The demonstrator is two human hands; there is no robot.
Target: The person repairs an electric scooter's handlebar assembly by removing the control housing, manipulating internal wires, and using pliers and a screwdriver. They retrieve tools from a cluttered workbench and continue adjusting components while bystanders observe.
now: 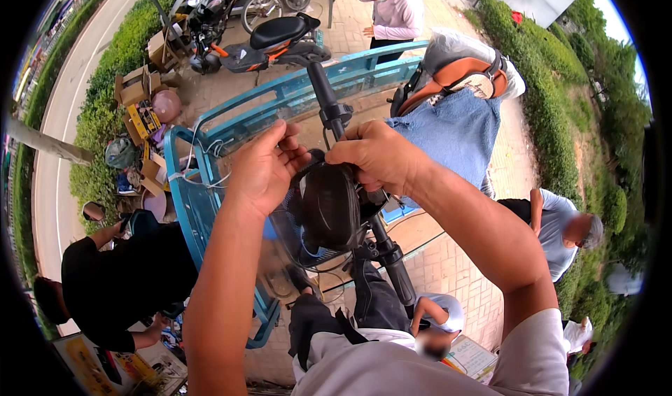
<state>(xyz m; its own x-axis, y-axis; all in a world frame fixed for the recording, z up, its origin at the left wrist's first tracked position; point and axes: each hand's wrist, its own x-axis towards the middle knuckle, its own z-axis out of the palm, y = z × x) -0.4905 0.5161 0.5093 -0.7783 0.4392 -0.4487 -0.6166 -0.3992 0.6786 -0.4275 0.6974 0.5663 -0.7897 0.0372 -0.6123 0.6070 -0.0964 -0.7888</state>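
Item: black rounded plastic handlebar housing (pixel 330 207) on black handlebar (pixel 350 179). Left hand (pixel 262 168) pinching thin wire just left of housing; right hand (pixel 378 157) gripping housing top. Fitting unfinished, wire loose.

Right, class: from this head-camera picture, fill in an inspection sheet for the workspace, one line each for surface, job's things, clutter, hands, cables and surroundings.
Surface: brick-paved ground; no bench seen.
Job's things: black handlebar with a dark domed headlight housing, on a blue cargo tricycle frame.
Clutter: cardboard boxes and loose goods by the hedge.
Hands: left hand has its fingers on top of the housing; right hand grips where the housing meets the bar.
Cables: thin wires hang along the blue frame.
Surroundings: parked scooter, a standing person, other people crouching low nearby, a road at the left.
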